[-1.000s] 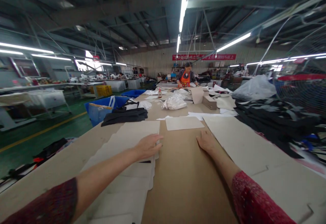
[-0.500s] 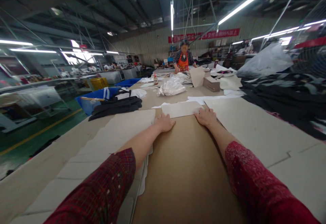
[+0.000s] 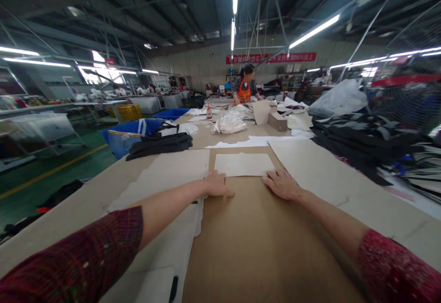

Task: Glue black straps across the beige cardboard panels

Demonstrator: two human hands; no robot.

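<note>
A pale rectangular panel [image 3: 244,164] lies flat on the brown board surface [image 3: 248,238] in front of me. My left hand [image 3: 217,185] rests at its near left corner, thumb stretched out to the right and fingertips touching the panel's edge. At the near right corner, my right hand [image 3: 282,185] lies low with its fingers spread, fingertips at the panel's edge. Both hands are open. Overlapping pale sheets [image 3: 165,167] run along the left side, and a large pale sheet [image 3: 320,179] lies to the right.
Black fabric pieces [image 3: 160,144] lie left, beside a blue bin [image 3: 119,140]. Farther along the table are a clear plastic bag [image 3: 230,122], a small bottle [image 3: 209,112] and stacked brown card [image 3: 277,121]. A co-worker [image 3: 244,86] stands at the far end. Dark fabric [image 3: 361,137] is piled right.
The pale panel now lies flat and nearer to me, showing more of its face. Both hands have come nearer with it, and the right hand's fingers have flattened and spread.
</note>
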